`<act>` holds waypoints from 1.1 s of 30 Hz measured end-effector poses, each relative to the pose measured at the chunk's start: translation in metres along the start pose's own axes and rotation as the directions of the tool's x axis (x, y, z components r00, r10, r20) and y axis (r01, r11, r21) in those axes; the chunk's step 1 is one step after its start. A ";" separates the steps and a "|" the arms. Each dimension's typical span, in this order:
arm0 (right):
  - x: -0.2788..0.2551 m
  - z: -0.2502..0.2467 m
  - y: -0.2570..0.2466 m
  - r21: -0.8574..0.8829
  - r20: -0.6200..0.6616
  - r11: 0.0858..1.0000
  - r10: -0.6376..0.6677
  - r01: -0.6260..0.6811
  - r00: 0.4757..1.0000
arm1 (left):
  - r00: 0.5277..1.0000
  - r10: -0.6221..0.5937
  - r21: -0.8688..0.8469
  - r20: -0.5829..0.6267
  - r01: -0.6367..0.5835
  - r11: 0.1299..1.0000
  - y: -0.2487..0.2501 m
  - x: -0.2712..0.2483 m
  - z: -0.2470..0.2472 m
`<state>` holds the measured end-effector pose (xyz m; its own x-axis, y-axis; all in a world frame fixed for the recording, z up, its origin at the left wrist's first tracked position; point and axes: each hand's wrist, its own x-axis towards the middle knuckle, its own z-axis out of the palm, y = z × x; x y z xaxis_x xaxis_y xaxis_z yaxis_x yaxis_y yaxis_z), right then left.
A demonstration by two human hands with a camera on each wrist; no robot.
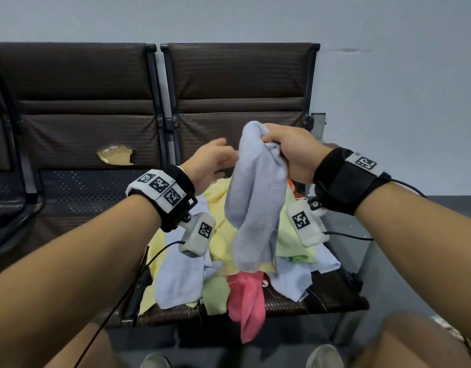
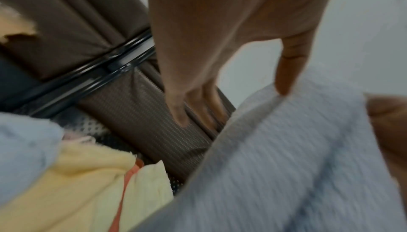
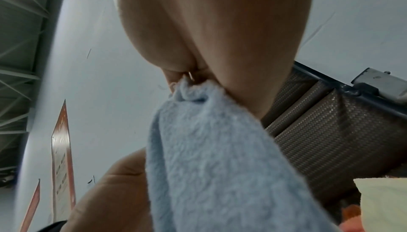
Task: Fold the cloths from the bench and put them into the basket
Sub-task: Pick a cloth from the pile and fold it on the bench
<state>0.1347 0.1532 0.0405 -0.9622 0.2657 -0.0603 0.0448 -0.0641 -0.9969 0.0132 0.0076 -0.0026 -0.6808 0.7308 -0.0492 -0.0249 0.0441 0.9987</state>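
Observation:
My right hand (image 1: 270,138) grips the bunched top of a light blue towel cloth (image 1: 255,197) and holds it up over the bench; the right wrist view shows the fingers (image 3: 176,75) pinching the gathered cloth (image 3: 209,148). The cloth hangs down over a pile of yellow, green, blue and pink cloths (image 1: 223,251) on the right seat. To the left of the hanging cloth is my left hand (image 1: 223,152), fingers (image 2: 193,110) extended, with the thumb tip touching the cloth's edge (image 2: 264,107). No basket is in view.
The dark brown bench (image 1: 91,197) stands against a pale wall. Its left seat back has a torn hole (image 1: 116,155). A pink cloth (image 1: 247,301) droops over the seat's front edge. My knees and shoes are below the bench front.

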 end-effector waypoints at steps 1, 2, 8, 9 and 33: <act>0.001 -0.001 0.000 0.016 0.003 1.000 0.006 -0.006 1.000 | 0.993 -0.045 -0.020 0.106 0.047 0.999 0.000 0.000 -0.001; 0.001 -0.003 0.000 0.013 -0.018 1.000 0.004 -0.004 1.000 | 0.984 -0.059 -0.034 0.168 0.065 0.997 0.000 -0.001 -0.002; 0.007 -0.032 0.008 -0.446 0.019 0.895 0.037 -0.025 0.999 | 0.994 0.108 0.130 -0.029 -0.103 0.986 0.008 0.023 -0.014; 0.010 -0.037 0.010 -0.545 0.007 0.838 0.029 -0.021 1.000 | 0.988 0.149 0.300 -0.040 -0.130 0.945 0.010 0.028 -0.016; 0.076 -0.072 0.034 -0.604 -0.139 0.763 -0.386 0.230 0.912 | 0.879 0.455 0.573 -0.141 -0.302 0.762 0.002 0.058 -0.044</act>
<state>0.0821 0.2403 -0.0017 -0.8576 0.4008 0.3224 -0.0249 0.5936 -0.8044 -0.0591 0.0202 -0.0033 -0.7134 0.5663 0.4126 0.6061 0.2031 0.7690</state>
